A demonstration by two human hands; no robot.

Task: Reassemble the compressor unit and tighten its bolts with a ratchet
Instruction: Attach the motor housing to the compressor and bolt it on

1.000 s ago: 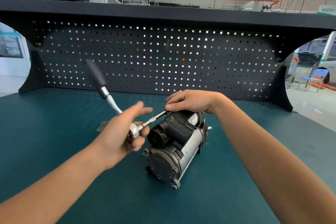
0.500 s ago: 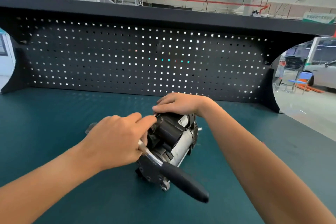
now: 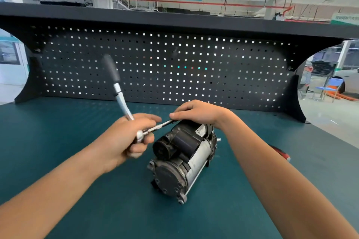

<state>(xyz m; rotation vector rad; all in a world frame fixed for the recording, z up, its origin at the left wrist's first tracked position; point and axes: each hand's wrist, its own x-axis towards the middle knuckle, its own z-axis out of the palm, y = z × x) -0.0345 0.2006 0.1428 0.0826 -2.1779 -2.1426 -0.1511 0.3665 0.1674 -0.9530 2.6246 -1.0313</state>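
Compressor [image 3: 180, 159] frame centre, bare green bench [image 3: 58, 132] all round. My left hand [image 3: 126, 137] grips ratchet [image 3: 124, 106], handle upper left. My right hand [image 3: 196, 112] steadies extension tip atop compressor, fingers curled.

Black-handled chrome ratchet [image 3: 124, 103] and black perforated backboard [image 3: 174, 68] are blocking rearward; teal bench mat [image 3: 58, 132] is lying open leftward.

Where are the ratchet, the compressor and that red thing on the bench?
ratchet [image 3: 122, 101], head view, on its silver shank.
compressor [image 3: 168, 178], head view, on its round end cover.
red thing [image 3: 282, 153], head view, on its visible end.
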